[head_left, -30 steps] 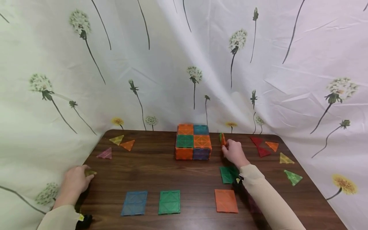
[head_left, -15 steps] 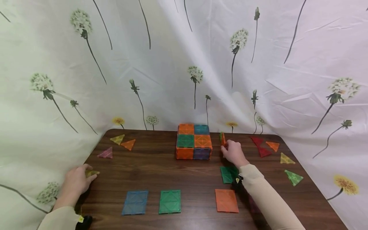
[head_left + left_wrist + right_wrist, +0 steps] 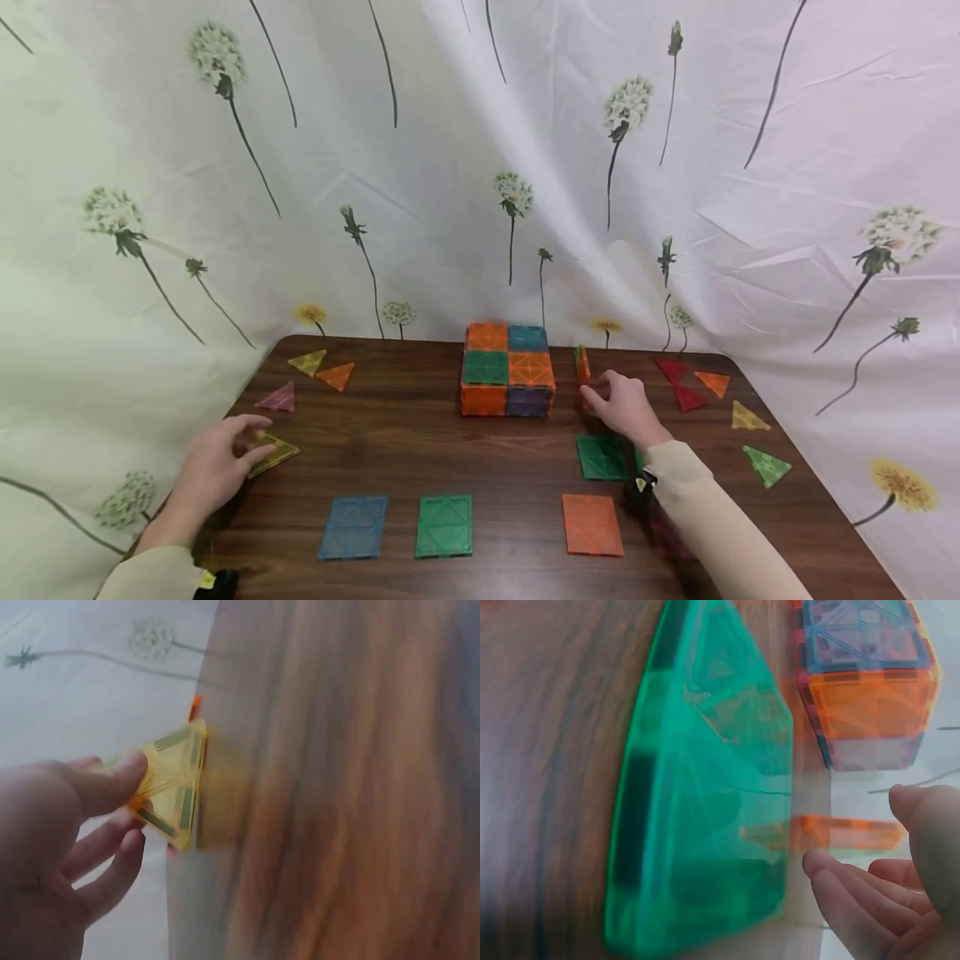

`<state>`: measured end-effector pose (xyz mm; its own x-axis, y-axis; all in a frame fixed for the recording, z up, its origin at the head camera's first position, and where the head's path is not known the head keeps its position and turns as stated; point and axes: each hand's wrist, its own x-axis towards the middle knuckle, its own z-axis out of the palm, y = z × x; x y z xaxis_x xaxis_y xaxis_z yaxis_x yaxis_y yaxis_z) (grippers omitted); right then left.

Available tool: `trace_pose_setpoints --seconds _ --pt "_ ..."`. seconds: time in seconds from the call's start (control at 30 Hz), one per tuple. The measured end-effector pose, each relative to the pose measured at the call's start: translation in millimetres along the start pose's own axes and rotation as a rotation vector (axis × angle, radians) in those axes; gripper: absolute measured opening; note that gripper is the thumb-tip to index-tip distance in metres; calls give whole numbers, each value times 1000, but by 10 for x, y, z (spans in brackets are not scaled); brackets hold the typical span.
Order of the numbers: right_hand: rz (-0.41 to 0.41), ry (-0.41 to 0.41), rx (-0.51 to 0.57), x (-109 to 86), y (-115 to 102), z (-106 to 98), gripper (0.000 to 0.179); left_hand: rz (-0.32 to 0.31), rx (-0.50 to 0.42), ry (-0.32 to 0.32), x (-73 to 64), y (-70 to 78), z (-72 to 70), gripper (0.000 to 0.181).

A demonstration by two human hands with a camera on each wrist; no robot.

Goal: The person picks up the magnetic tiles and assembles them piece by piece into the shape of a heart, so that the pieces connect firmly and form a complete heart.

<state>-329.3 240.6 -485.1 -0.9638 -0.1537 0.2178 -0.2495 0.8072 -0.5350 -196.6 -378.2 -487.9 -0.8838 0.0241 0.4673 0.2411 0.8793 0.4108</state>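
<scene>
Yellow triangle (image 3: 281,452) inward, in left hand (image 3: 212,463)

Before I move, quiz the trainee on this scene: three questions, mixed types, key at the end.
1. Multiple choice: which piece does the left hand hold?
A) a pink triangle
B) a yellow triangle
C) a red triangle
2. True or false: the top of the box shows orange, green and blue.
3. Fill in the colour: on the table, a ____ square lies between the blue square and the orange square.

Key:
1. B
2. True
3. Green; the green square sits in that gap.
</scene>
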Motion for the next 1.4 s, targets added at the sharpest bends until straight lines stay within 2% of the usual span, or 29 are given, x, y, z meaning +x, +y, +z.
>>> trace_pose_setpoints --seconds 0.27,0.57,0.77,0.9,1.07,1.23,1.4 --pt "-6 42 -74 -200 238 -220 43 39 -138 17 129 291 146 19" --pt "-3 111 -131 -497 662 -561 22 142 -269 -95 326 654 410 13" --pt "-11 137 -183 -686 906 -805 13 142 -335 -191 418 899 573 12" --pt "20 126 -227 -803 1024 -957 16 133 -357 -241 461 1031 662 12" --pt "104 100 -248 -960 1187 -1116 29 165 -384 -273 522 1169 775 11" --pt "190 20 -267 -1083 1345 -1264 45 175 -417 -307 594 1281 905 12" --pt "194 -68 -298 -1164 1436 -1350 50 175 -431 -341 654 1364 1005 11"
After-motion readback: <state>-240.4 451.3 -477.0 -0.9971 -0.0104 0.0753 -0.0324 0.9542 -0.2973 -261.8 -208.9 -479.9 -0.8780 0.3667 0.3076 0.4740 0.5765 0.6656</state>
